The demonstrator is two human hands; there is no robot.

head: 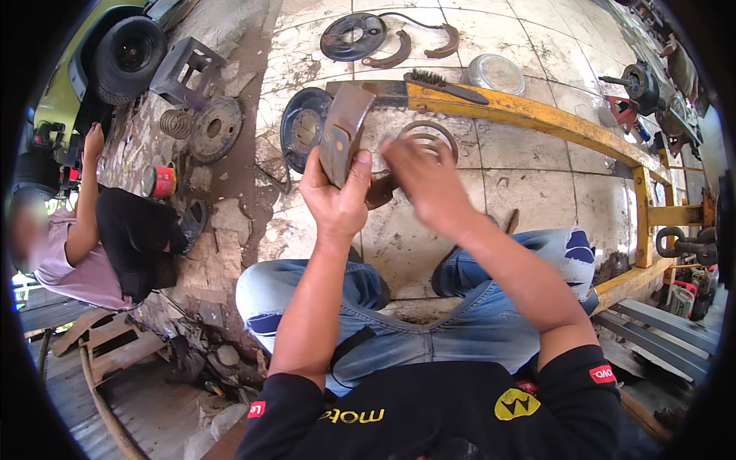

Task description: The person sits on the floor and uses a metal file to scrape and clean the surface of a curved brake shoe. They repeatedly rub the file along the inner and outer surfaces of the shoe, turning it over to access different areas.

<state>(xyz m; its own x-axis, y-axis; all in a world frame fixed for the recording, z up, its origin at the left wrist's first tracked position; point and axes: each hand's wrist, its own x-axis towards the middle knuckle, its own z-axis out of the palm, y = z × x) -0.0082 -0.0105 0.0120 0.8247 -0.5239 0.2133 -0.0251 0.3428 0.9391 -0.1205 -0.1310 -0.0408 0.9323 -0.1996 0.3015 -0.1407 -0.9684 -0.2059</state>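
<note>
My left hand [336,201] grips a worn brake shoe [340,141], its curved lining tilted upright with the thumb along one side. A brown curved metal piece [380,194] shows between my hands; whether it belongs to the same shoe I cannot tell. My right hand [425,184] is blurred by motion just right of that piece, and its fingertips are too smeared to show a grip. Beyond it, a coil spring [451,138] lies on the tiles, partly hidden by the fingers. A black brake backing plate [305,129] is left of the brake shoe.
A yellow steel frame [517,118] crosses ahead, with a wire brush [445,86] on it. Past it lie another backing plate [352,37], two brake shoes [443,43] and a round metal container [494,75]. A seated person [98,247] is at left, near a tin [160,181].
</note>
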